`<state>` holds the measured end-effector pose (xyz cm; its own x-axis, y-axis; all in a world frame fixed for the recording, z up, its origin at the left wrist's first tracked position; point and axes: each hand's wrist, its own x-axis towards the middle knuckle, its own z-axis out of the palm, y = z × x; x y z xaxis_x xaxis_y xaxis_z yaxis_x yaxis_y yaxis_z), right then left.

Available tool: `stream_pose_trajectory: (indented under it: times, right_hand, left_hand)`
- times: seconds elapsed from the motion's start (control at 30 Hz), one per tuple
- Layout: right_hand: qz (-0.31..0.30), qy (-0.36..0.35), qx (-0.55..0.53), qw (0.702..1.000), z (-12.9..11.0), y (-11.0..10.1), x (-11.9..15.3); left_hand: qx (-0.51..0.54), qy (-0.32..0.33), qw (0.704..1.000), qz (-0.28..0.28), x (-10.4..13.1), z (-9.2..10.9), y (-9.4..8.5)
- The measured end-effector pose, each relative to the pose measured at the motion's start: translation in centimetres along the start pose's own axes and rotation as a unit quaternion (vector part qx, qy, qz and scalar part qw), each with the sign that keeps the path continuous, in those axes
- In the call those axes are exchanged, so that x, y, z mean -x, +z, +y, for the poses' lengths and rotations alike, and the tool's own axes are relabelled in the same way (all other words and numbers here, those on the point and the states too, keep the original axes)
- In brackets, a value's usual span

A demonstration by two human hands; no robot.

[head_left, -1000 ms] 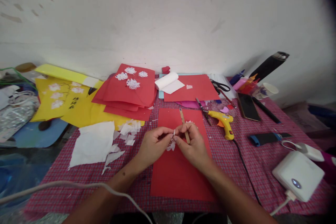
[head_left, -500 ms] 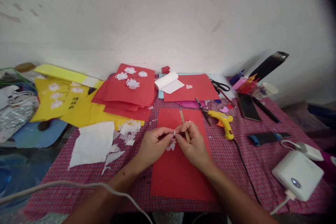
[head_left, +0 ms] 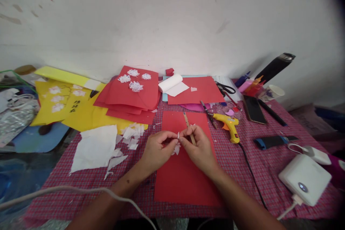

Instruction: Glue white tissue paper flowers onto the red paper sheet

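We have the thumb and fingertips of our left hand (head_left: 158, 150) and right hand (head_left: 201, 151) pinched together on a small white piece (head_left: 178, 135) above a red sheet (head_left: 185, 183), with a wooden stick (head_left: 186, 118) tucked among the right fingers. Left of our fingers lie a larger white sheet (head_left: 94, 147) and white scraps (head_left: 133, 134), while to their right a yellow glue gun (head_left: 229, 124) rests on checked cloth (head_left: 229, 156). Beyond our fingertips are a white paper roll (head_left: 171, 83) and, farther left, white paper flowers (head_left: 136, 86) on stacked red sheets (head_left: 128, 101).
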<state>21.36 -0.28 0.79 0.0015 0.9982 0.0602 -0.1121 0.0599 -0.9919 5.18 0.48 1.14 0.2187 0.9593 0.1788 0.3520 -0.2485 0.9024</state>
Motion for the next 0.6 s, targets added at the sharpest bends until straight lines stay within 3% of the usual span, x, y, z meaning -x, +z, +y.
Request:
stream_pose_trajectory:
  times: [0.2,0.6]
  right_hand:
    - [-0.008,0.008,-0.010,1.000,0.24,-0.15,-0.02]
    - [0.007,0.009,0.002,1.000,-0.12,-0.17,-0.11]
  left_hand:
    - [-0.015,-0.002,1.000,0.002,0.02,0.13,-0.09]
    - [0.069,-0.062,0.996,-0.019,-0.13,0.33,-0.21]
